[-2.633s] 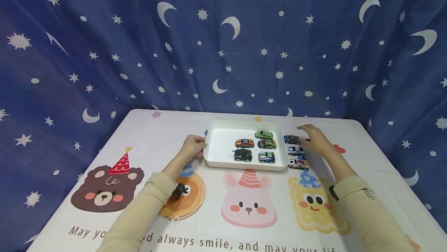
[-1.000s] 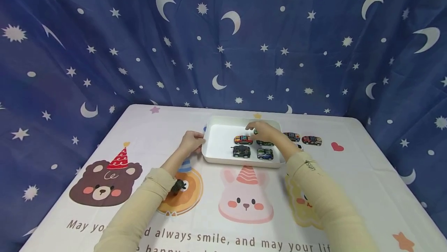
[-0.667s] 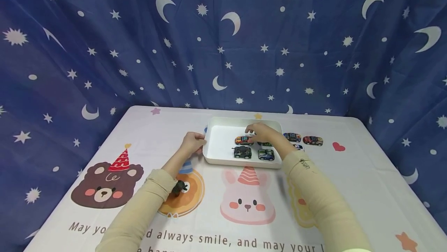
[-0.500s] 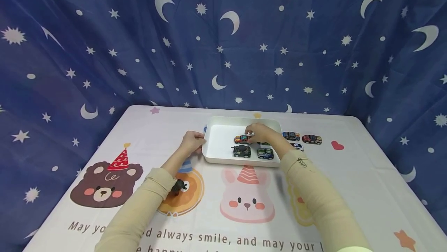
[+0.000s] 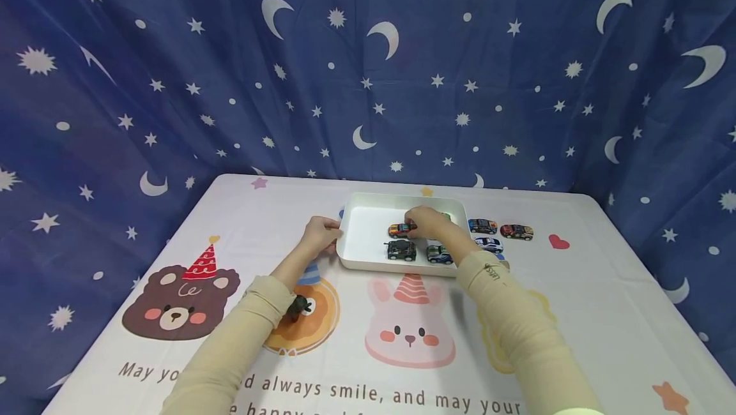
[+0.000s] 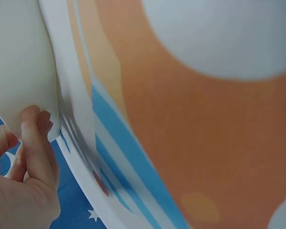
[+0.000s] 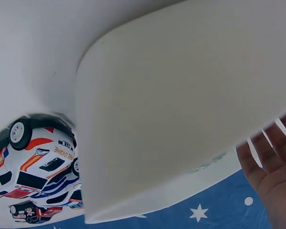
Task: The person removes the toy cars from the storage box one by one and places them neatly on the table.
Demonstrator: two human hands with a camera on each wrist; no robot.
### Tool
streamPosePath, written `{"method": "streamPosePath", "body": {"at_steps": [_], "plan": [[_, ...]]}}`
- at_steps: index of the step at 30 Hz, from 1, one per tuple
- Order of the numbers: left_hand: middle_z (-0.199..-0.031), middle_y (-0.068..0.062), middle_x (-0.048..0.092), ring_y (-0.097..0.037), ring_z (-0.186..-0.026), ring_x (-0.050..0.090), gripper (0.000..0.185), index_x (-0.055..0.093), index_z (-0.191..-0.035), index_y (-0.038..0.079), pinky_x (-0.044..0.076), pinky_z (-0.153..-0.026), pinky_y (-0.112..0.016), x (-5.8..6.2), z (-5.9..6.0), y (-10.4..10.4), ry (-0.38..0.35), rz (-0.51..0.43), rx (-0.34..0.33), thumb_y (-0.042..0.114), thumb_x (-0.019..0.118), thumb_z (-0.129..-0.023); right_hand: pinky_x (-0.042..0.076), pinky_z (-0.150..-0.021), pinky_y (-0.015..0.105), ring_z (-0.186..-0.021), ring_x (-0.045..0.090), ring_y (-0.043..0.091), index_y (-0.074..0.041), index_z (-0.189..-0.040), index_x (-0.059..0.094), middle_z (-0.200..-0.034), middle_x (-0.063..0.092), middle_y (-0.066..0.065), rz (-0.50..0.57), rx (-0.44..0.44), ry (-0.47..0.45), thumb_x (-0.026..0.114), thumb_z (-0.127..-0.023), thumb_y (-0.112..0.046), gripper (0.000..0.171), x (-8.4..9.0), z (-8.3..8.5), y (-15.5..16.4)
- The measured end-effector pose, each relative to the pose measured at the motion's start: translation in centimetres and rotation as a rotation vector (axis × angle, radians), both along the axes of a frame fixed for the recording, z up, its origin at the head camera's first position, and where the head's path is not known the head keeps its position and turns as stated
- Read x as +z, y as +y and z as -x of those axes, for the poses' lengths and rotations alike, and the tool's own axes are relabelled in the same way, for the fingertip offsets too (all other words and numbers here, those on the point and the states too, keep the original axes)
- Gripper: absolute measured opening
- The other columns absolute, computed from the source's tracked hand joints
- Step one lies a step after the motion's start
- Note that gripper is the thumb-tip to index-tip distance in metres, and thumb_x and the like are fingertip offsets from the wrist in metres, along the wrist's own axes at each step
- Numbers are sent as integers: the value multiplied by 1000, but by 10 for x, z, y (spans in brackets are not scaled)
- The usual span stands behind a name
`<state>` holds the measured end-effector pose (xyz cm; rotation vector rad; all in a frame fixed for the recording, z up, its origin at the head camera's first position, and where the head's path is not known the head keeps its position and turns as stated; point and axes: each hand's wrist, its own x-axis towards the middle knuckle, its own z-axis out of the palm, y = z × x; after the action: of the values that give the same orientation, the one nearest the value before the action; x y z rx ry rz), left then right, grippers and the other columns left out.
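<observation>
So the tray [image 5: 368, 262] sits toward the far edge of the table [image 5: 604, 313], about midway between its sides. Inside, toy cars [image 5: 401, 250] are bunched in the tray's right half. Three more cars [image 5: 516, 232] sit on the table just right of the tray. Left hand [image 5: 318, 237] is on the tray's left edge, right hand [image 5: 428, 223] is over the cars inside.

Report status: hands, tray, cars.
Left hand grips tray edge. Right hand inside tray over cars, by the orange car; grip unclear. Three cars outside tray. Nothing blocking.
</observation>
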<state>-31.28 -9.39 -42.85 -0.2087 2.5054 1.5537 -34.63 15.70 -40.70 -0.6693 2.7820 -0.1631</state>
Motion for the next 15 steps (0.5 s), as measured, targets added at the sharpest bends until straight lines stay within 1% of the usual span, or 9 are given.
{"method": "streamPosePath", "body": {"at_steps": [2, 4, 7, 10, 12, 15], "plan": [[-108, -23, 67, -8, -61, 59, 30, 62, -116, -5, 50, -48, -15, 0, -1, -2, -6, -2, -1, 5, 59, -88, 51, -91, 36, -96, 60, 21, -2, -107, 65, -104, 67, 9, 12, -1, 6, 68, -87, -17, 25, -1, 1, -1], [-109, -23, 67, -8, -62, 60, 30, 62, -116, -5, 51, -49, -16, -1, -1, -3, -16, -3, -2, 5, 59, -88, 52, -88, 35, -92, 60, 20, -2, -106, 65, -100, 68, 8, 26, 6, 18, 68, -87, -16, 24, -1, 1, -1], [-109, -22, 67, -7, -61, 59, 30, 62, -117, -5, 50, -49, -16, -2, -2, -4, -21, -4, 2, 6, 59, -89, 52, -79, 33, -81, 58, 17, -2, -101, 66, -91, 67, 7, 47, 35, 54, 68, -86, -14, 19, -1, -1, -1], [-108, -22, 67, -7, -61, 58, 29, 62, -116, -4, 49, -48, -15, -2, -2, -4, -10, -3, 0, 6, 59, -89, 50, -71, 30, -74, 53, 15, -1, -96, 66, -85, 65, 6, 68, 58, 90, 68, -86, -13, 16, 1, -3, 0], [-108, -22, 67, -6, -60, 58, 29, 63, -116, -4, 49, -48, -14, -2, -1, -3, -6, -2, -2, 6, 59, -88, 49, -68, 29, -72, 52, 14, -2, -96, 66, -83, 65, 5, 76, 74, 109, 68, -86, -13, 15, 2, -4, 1], [-108, -21, 68, -5, -60, 58, 28, 64, -115, -3, 50, -48, -14, -2, 1, -2, -5, 4, 1, 6, 59, -88, 47, -67, 30, -72, 51, 14, -2, -96, 66, -82, 64, 5, 89, 77, 112, 68, -86, -13, 16, 4, -7, 3]]}}
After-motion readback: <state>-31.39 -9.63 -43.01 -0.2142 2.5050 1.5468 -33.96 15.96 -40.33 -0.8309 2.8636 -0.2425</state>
